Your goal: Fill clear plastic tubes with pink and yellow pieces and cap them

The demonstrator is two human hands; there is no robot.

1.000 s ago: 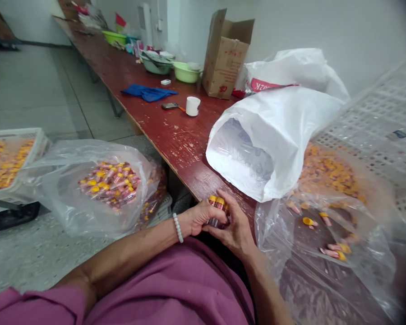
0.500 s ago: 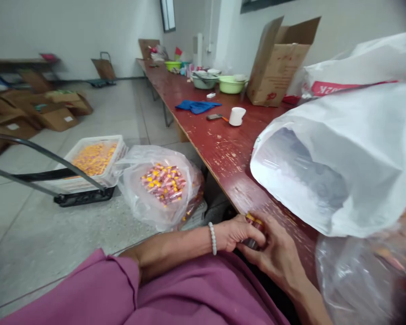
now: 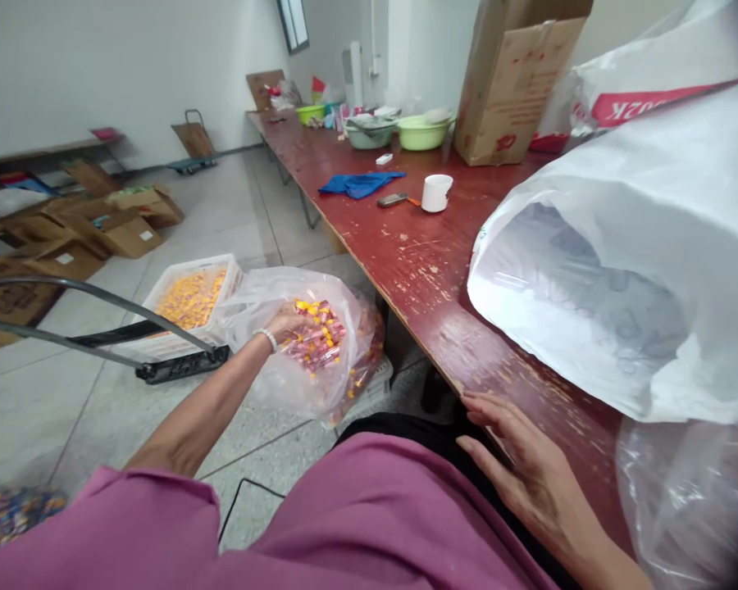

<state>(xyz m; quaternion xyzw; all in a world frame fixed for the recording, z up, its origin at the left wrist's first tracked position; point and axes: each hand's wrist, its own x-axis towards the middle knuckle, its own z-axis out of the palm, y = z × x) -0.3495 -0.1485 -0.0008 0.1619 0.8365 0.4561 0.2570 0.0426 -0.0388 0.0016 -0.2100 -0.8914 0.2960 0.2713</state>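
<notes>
My left hand [image 3: 284, 318], with a white bead bracelet on the wrist, reaches down into a clear plastic bag [image 3: 276, 385] on the floor. The bag is full of pink tubes with yellow caps [image 3: 321, 336]. The fingers lie among the tubes at the bag's mouth, and I cannot tell whether they still grip any. My right hand [image 3: 520, 463] rests palm down on my lap by the edge of the red table [image 3: 418, 262], fingers spread and holding nothing.
A big white plastic bag [image 3: 621, 246] lies open on the table at the right. Farther along are a white mug [image 3: 436, 192], a blue cloth [image 3: 360, 182], green bowls [image 3: 421, 131] and a cardboard box [image 3: 517, 82]. A white crate of yellow caps [image 3: 190, 297] sits on a trolley [image 3: 178, 365].
My left hand left the table edge, where both hands held a bundle of tubes, and swung left and down into the floor bag. My right hand let go and opened. The view turned left.
</notes>
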